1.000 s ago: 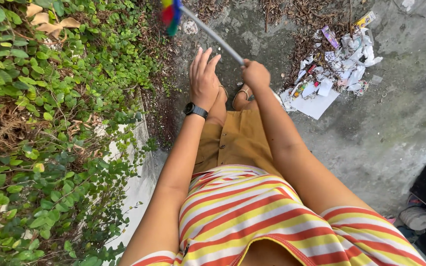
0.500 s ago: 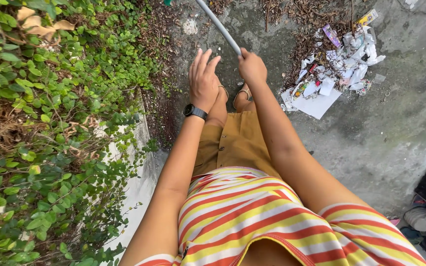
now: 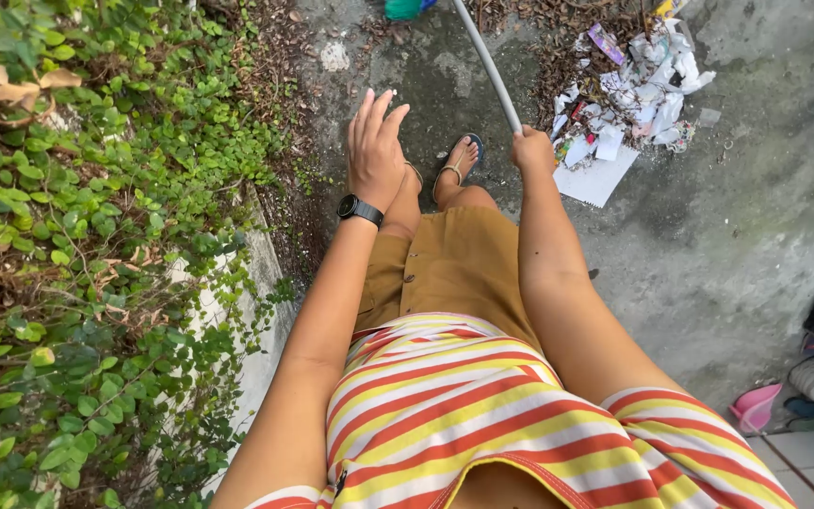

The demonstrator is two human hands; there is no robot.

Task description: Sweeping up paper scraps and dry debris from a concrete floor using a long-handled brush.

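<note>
Right hand (image 3: 532, 151) clamped on pole (image 3: 488, 66), which slants up over concrete; its head is cut off at top edge. Left hand (image 3: 374, 151) empty, fingers apart. Litter pile (image 3: 628, 90) just right of pole.

— How do the arms look from where you stand?

— Both reach forward and downward, bare from the shoulder to the wrist, nearly straight at the elbows. The left arm runs out a little further to the left side, the right one stays closer to the middle.

— And the left hand (image 3: 376, 151)?

— Flat and spread, back of the hand up, fingers (image 3: 369, 108) stretched straight ahead and close together, thumb out to the right. It grips nothing. A dark watch sits on that wrist.

— The right hand (image 3: 532, 151)?

— Curled into a fist, knuckles up, fingers wrapped tight, the wrist in line with the forearm.
</note>
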